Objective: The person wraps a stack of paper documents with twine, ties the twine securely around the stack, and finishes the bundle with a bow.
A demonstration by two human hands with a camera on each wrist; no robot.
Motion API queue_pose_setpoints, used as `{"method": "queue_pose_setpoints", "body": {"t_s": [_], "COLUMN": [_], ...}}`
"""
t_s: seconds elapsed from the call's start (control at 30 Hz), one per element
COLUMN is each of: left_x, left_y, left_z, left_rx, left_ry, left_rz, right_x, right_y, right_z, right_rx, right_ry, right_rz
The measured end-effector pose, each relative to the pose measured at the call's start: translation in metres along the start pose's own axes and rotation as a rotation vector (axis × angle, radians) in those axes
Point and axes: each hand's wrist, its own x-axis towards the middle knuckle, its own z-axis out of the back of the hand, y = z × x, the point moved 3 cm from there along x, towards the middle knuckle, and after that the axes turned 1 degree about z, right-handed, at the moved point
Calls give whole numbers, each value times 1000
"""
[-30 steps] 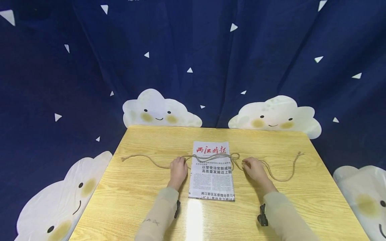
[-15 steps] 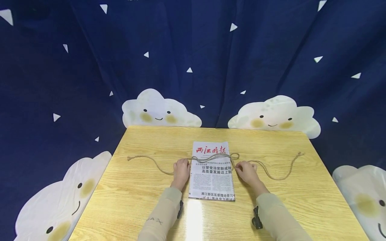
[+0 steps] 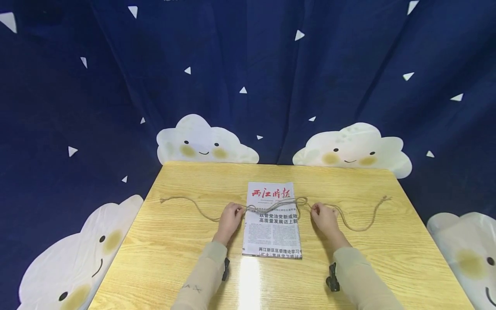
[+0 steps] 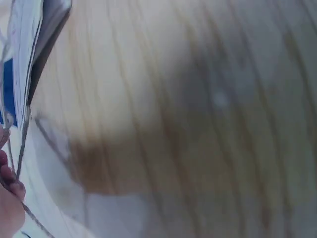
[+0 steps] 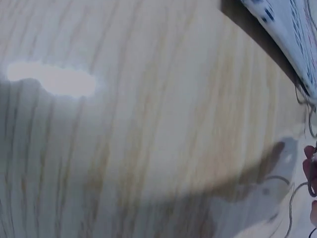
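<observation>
A folded newspaper [image 3: 271, 236] with a red masthead lies on the wooden table. Across its upper part runs a thin brown rope [image 3: 277, 206], its strands crossing over each other, with a small loop by the right edge. At the newspaper's left edge my left hand [image 3: 230, 220] pinches the rope, and one tail trails off to the left. Just beyond the right edge, my right hand [image 3: 325, 218] pinches the rope on that side, its tail curving away rightward. In the left wrist view, fingers [image 4: 7, 173] hold the rope beside the pages. Only fingertips [image 5: 311, 171] show in the right wrist view.
The wooden table [image 3: 174, 267] reaches back to a dark blue curtain [image 3: 232, 64] printed with white clouds and triangles. Light glares off the tabletop in front of the newspaper.
My right hand moved in to the newspaper's edge, then back out to the right. The left hand shifted slightly right, then back left. The rope on the newspaper now runs a little straighter.
</observation>
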Motion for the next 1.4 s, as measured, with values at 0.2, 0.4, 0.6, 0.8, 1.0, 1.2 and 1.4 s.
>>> {"method": "queue_pose_setpoints", "body": {"t_s": [0.2,0.4,0.6,0.8,1.0,1.2,1.4], "left_x": [-2,-5,-12,-17,-10,-2,-1], "left_y": [19,32,34,33,23,9,-2], "left_z": [14,22,25,22,15,4,-6], "left_rx": [-65,-63,86,242,163,160,226], "left_ry": [-28,-28,-92,-131,-131,-129,-124], "left_rz": [32,144,242,359,207,118,156], "right_x": [-1,-2,-5,-12,-10,0,2], "right_y": [-11,-22,-35,-37,-24,0,10], "right_z": [16,25,27,26,20,2,-9], "right_rx": [-15,-11,-45,-80,-71,-8,-35], "right_ry": [-47,-60,-67,-52,-5,54,23], "right_rz": [-6,-59,-120,-150,-67,136,140]}}
